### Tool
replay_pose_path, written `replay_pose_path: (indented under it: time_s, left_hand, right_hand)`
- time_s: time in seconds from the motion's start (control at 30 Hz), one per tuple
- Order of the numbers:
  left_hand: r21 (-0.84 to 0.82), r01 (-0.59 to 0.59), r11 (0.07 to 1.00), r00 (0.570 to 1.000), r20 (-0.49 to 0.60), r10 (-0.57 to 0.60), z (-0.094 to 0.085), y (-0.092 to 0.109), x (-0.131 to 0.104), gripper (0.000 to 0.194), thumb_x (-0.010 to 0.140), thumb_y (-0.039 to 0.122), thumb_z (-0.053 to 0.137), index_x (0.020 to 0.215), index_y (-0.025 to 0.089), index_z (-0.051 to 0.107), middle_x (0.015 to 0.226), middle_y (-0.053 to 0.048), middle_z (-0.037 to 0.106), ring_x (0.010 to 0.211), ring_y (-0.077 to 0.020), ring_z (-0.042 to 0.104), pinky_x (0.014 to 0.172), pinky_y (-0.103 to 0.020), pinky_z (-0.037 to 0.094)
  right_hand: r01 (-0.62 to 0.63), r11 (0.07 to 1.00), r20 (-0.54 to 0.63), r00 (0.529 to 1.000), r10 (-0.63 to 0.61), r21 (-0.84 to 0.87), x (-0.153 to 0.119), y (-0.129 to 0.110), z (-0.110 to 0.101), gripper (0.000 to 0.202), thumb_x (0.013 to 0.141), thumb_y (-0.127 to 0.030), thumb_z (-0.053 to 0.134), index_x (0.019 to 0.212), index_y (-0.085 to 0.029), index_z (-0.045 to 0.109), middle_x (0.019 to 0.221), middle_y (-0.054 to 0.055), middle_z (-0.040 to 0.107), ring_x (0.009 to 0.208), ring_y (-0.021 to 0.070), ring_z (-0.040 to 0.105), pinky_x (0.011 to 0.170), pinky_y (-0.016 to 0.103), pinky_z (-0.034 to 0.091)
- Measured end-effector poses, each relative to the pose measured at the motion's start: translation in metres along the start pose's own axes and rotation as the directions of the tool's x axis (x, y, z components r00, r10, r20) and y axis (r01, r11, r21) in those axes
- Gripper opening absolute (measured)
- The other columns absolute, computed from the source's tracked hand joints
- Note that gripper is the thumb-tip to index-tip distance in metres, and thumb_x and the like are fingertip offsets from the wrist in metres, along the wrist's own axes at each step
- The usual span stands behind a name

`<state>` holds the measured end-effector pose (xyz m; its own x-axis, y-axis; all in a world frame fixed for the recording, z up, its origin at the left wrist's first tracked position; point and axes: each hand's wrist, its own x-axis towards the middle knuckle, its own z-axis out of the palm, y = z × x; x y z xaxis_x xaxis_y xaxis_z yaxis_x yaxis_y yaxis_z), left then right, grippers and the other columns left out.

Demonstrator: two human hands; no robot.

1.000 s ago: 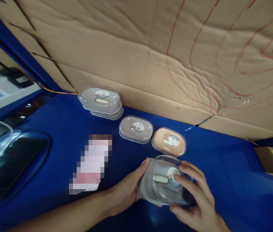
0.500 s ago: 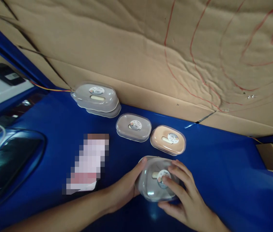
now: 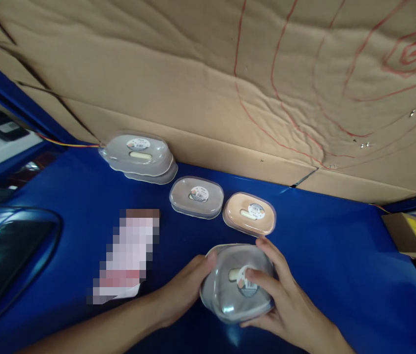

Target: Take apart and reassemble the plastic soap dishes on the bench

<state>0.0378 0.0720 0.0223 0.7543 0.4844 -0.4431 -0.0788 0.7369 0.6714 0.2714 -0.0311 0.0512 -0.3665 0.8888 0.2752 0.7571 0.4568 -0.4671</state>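
Close in front of me, both hands hold a grey lidded plastic box (image 3: 224,292) with a clear cover, a pale oval tab and a round barcode label. My left hand (image 3: 193,278) grips its left side, thumb on top. Around the right side curls my right hand (image 3: 285,295), one finger pressed on the label. A second grey edge shows at the left, perhaps another box underneath. Just beyond lie a peach lidded box (image 3: 241,223) and another grey lidded box (image 3: 181,199), side by side. Farther left, grey boxes (image 3: 117,155) are stacked against the cardboard.
A cardboard wall (image 3: 137,88) with red lines rises behind the blue table (image 3: 322,275). A blurred-out flat object (image 3: 129,250) lies left of my hands. Farther left are a dark glossy device (image 3: 12,255) and cables. At the right edge stands a cardboard box (image 3: 401,233).
The held grey box has come slightly nearer to me and turned a little. My right fingers have shifted, one now reaching its far edge. The whole view has shifted slightly.
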Motion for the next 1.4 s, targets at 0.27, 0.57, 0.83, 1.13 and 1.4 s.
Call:
replay_pose_path:
  time_s: [0.27,0.57,0.83,1.13,1.4]
  left_hand:
    - [0.214,0.001,0.977,1.0,0.026,-0.007,-0.01,-0.007,-0.002,0.078,0.076,0.091,0.064,0.082,0.014,0.074,0.074,-0.002,0.066,0.073,-0.0179,0.054,0.068,-0.028,0.044]
    - [0.055,-0.032,0.998,0.985,0.17,0.022,0.006,0.014,-0.001,0.062,0.095,0.059,0.069,0.146,0.023,0.062,0.123,-0.013,0.071,0.098,-0.0278,0.073,0.081,-0.038,0.055]
    - [0.285,-0.122,0.951,0.982,0.175,0.074,0.005,0.012,0.0,0.044,0.096,0.046,0.068,0.134,0.024,0.067,0.125,-0.012,0.067,0.095,-0.023,0.072,0.072,-0.033,0.056]
    - [0.909,-0.406,-0.094,0.755,0.392,0.525,0.008,-0.003,0.006,0.023,0.104,0.02,0.052,0.117,0.022,0.071,0.112,-0.007,0.073,0.101,-0.0238,0.069,0.093,-0.042,0.053]
    - [0.864,-0.2,-0.462,0.807,0.413,0.423,0.029,0.005,0.042,0.034,0.103,0.03,0.058,0.135,0.022,0.065,0.129,-0.01,0.07,0.117,-0.029,0.066,0.101,-0.047,0.05]
  right_hand:
    - [0.024,1.0,0.031,0.999,-0.025,0.017,-0.01,0.008,-0.009,0.069,0.089,-0.051,0.082,0.147,-0.03,0.052,0.169,0.01,0.019,0.153,0.0317,0.037,0.116,0.038,0.051]
    - [-0.178,0.983,-0.178,0.969,0.169,-0.036,-0.016,0.042,-0.044,0.082,0.088,-0.051,0.082,0.155,-0.03,0.04,0.158,0.016,0.043,0.145,0.0377,0.049,0.113,0.052,0.053]
    - [-0.544,0.834,-0.243,0.824,0.512,-0.091,-0.07,0.106,-0.096,0.071,0.086,-0.059,0.079,0.145,-0.037,0.048,0.15,0.012,0.05,0.14,0.0411,0.053,0.118,0.062,0.045]
    - [-0.505,0.862,-0.112,0.86,0.497,-0.051,-0.063,0.101,-0.074,0.064,0.089,-0.05,0.076,0.144,-0.035,0.047,0.156,0.011,0.039,0.149,0.0373,0.046,0.121,0.055,0.045]
    - [-0.485,0.875,-0.099,0.871,0.482,-0.009,-0.05,0.109,-0.062,0.069,0.092,-0.052,0.074,0.15,-0.035,0.043,0.163,0.012,0.033,0.156,0.0368,0.036,0.124,0.057,0.039]
